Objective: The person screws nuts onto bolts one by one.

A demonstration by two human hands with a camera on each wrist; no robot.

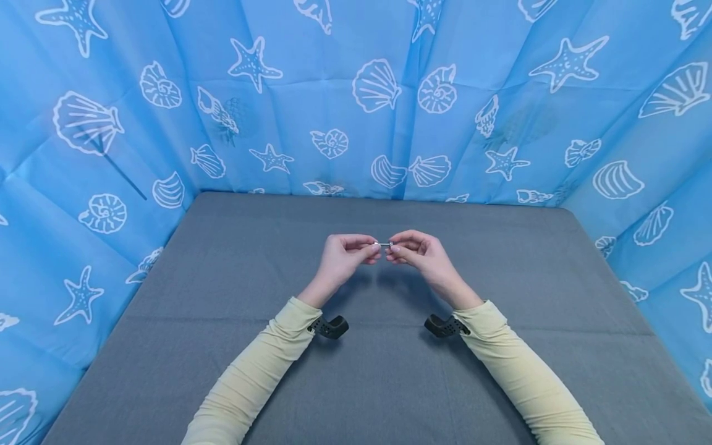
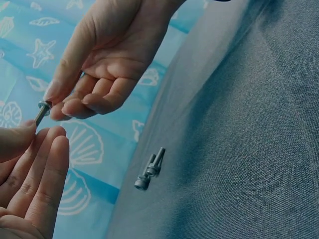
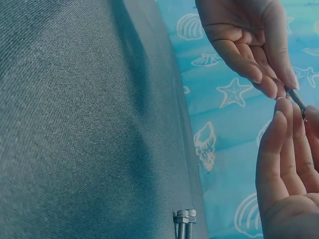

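Both hands meet in front of the person above the grey table, holding a small metal bolt [image 1: 384,245] level between them. My left hand [image 1: 346,256] pinches one end of the bolt between thumb and fingertips. At the other end, my right hand [image 1: 423,253] pinches a small ring-like nut [image 2: 45,106] with thumb and forefinger. A threaded shank [image 3: 297,99] shows in the gap between the fingertips in the right wrist view. The other fingers of both hands are loosely bent. Fingertips hide both ends of the bolt in part.
Two more bolts [image 2: 157,162] lie side by side on the grey cloth-covered table [image 1: 378,383], below the hands. A blue curtain [image 1: 334,80] with white shells and starfish stands around the table's back and sides. Black wrist mounts [image 1: 330,327] stick out from the sleeves.
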